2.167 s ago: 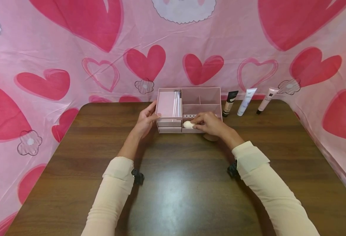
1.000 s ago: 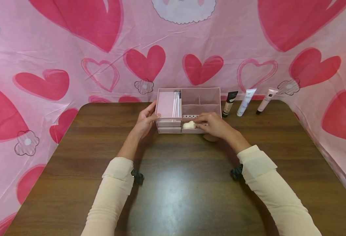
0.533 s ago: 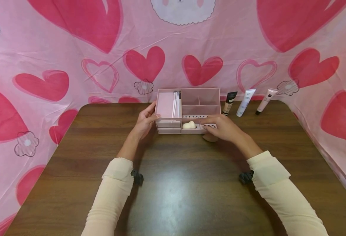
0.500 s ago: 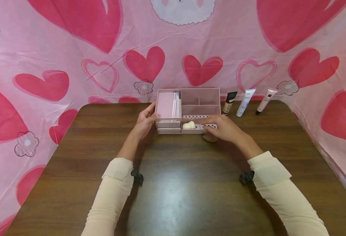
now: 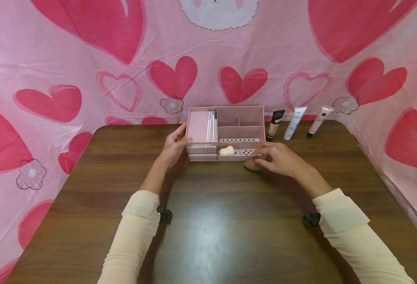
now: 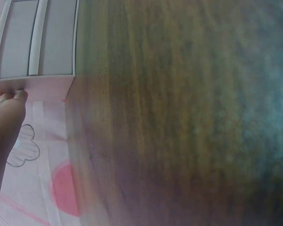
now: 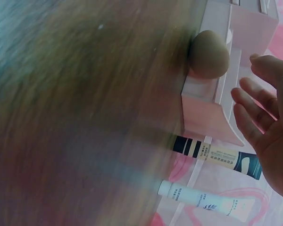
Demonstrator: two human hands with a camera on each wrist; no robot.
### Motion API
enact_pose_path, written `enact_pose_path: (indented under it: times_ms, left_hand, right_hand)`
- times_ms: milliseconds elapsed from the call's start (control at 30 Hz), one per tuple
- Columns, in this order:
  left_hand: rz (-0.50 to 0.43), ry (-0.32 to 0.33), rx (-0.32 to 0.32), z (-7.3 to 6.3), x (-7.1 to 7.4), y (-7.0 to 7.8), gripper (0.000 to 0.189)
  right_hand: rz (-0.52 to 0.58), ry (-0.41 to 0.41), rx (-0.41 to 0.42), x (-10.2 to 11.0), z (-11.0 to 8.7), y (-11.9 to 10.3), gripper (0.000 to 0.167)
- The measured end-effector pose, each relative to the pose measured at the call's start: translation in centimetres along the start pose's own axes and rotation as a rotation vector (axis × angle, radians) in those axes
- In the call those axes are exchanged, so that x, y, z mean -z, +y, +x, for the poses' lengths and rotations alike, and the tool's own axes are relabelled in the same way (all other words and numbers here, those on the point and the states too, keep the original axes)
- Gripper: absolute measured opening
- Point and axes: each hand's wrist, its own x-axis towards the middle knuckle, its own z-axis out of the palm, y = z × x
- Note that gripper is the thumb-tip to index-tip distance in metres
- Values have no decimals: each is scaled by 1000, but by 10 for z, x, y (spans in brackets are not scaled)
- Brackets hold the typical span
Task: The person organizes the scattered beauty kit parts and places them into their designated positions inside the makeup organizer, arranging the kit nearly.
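A pink desk organizer (image 5: 241, 122) stands at the back of the table. My left hand (image 5: 172, 146) holds its left side, thumb over the front rim; the left wrist view shows fingertips against the side wall. A cream makeup sponge (image 5: 226, 150) with a pinched middle lies in the front left small compartment. My right hand (image 5: 282, 159), fingers loosely spread and holding nothing, is over the front right corner. Below its fingers a tan egg-shaped makeup sponge (image 5: 252, 165) sits in front of the organizer. The right wrist view shows this sponge (image 7: 209, 54) apart from the fingertips.
Several slim brushes (image 5: 212, 125) lie in the organizer's left part. Right of it stand a black-capped beige tube (image 5: 274, 125), a white tube (image 5: 295, 123) and a pink tube (image 5: 320, 121). A heart-printed pink cloth (image 5: 242, 51) hangs behind the wooden table (image 5: 123, 169).
My right hand has let go of the cream sponge, which stays in the front compartment. It has moved right and toward me, over the tan sponge. The left hand stays on the organizer.
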Motion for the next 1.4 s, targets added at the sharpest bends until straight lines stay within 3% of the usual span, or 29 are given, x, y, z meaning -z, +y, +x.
enact_pose_path:
  times_ms: [267, 500, 1033, 1400]
  left_hand:
    - [2, 4, 5, 1, 1, 0, 73]
    - [-1, 1, 4, 0, 0, 1, 73]
    - [-27, -5, -13, 0, 1, 0, 73]
    - [-11, -10, -6, 0, 0, 1, 72]
  right_hand:
    - [-54, -78, -5, -6, -3, 1, 35]
    - [-75, -118, -15, -13, -1, -1, 33]
    - [-50, -96, -25, -17, -3, 1, 32]
    - [-22, 3, 19, -3, 0, -1, 33]
